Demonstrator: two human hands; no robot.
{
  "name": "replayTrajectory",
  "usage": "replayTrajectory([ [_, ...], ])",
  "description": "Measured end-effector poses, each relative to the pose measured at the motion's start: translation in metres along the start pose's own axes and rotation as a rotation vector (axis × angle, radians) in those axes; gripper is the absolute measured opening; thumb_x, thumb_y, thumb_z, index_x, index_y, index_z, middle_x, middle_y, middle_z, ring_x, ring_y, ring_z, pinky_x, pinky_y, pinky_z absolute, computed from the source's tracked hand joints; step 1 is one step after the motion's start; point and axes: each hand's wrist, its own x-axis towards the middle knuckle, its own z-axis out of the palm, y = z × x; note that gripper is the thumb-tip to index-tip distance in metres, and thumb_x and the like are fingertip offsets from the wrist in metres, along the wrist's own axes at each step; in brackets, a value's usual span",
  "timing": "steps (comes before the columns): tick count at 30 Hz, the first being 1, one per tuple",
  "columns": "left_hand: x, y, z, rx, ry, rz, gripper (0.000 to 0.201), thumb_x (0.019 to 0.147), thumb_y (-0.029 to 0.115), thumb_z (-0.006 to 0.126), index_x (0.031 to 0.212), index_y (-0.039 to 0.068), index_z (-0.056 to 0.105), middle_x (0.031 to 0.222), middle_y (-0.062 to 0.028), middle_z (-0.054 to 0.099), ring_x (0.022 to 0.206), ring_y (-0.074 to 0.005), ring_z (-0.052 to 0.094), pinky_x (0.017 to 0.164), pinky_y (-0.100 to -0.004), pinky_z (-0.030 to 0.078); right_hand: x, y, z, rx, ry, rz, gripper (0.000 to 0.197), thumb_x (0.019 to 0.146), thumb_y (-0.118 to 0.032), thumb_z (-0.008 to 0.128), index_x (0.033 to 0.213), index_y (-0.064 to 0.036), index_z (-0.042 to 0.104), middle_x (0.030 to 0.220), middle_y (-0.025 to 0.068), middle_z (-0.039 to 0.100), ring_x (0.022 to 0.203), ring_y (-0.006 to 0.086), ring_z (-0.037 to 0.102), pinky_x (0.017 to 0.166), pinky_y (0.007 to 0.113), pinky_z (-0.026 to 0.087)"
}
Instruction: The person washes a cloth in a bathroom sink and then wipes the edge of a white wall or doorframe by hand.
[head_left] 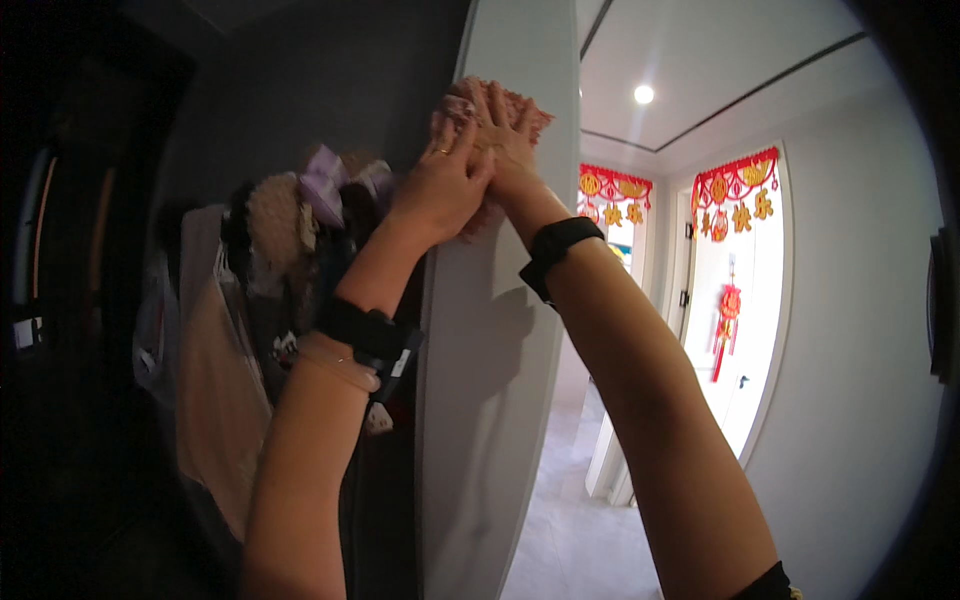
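Observation:
A pinkish-brown textured cloth (pixel 531 108) lies against the pale upright panel (pixel 480 350), high up near its left edge. My right hand (pixel 505 145) is flat on this cloth, its fingers stretched upward and spread. Close beside it, my left hand (pixel 440 195) has its fingers bent at the cloth's left part, and its thumb side meets the right hand. A ring shows on one left finger. Some of the cloth is hidden behind both hands, with a little of it visible below them. Black bands circle both wrists, and a clear bangle is on my left forearm.
Left of the panel is a dark recess with hanging bags and clothes, among them a beige cloth item (pixel 215 390), a fluffy tan thing (pixel 275 225) and a lilac bow (pixel 325 185). To the right, doorways carry red-and-gold hangings (pixel 735 185), with a pale floor (pixel 565 530) below.

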Motion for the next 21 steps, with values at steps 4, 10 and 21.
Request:
replayTrajectory([
  [4, -0.051, 0.003, 0.006, 0.079, -0.003, 0.014, 0.053, 0.092, 0.034, 0.029, 0.134, 0.002, 0.02, 0.138, -0.0212, 0.019, 0.129, -0.0325, 0.017, 0.104, -0.0355, 0.02, -0.032, -0.035, -0.01, -0.034, 0.057, 0.042, 0.049, 0.083, -0.038, 0.037, 0.125, -0.0129, 0.042, 0.141, 0.014, 0.016, 0.13, 0.0347, 0.012, 0.098, 0.062, 0.005],
  [10, -0.116, 0.017, 0.002, 0.086, -0.083, -0.052, 0.054, 0.093, 0.031, 0.028, 0.135, 0.001, 0.013, 0.139, -0.0211, 0.016, 0.129, -0.0327, 0.015, 0.105, -0.0358, 0.017, -0.085, -0.072, -0.036, 0.178, -0.012, 0.023, 0.051, 0.081, -0.036, 0.043, 0.124, -0.0092, 0.044, 0.141, 0.0145, 0.014, 0.131, 0.0344, 0.009, 0.099, 0.063, 0.002],
  [21, -0.22, 0.043, -0.005, 0.077, -0.281, -0.201, 0.053, 0.093, 0.021, 0.035, 0.133, -0.006, 0.013, 0.135, -0.0295, 0.019, 0.126, -0.0402, 0.02, 0.102, -0.0391, 0.021, -0.171, -0.131, -0.07, 0.337, -0.12, 0.016, 0.047, 0.079, -0.031, 0.045, 0.118, -0.0061, 0.05, 0.141, 0.0144, 0.018, 0.131, 0.0329, 0.01, 0.103, 0.057, 0.002],
])
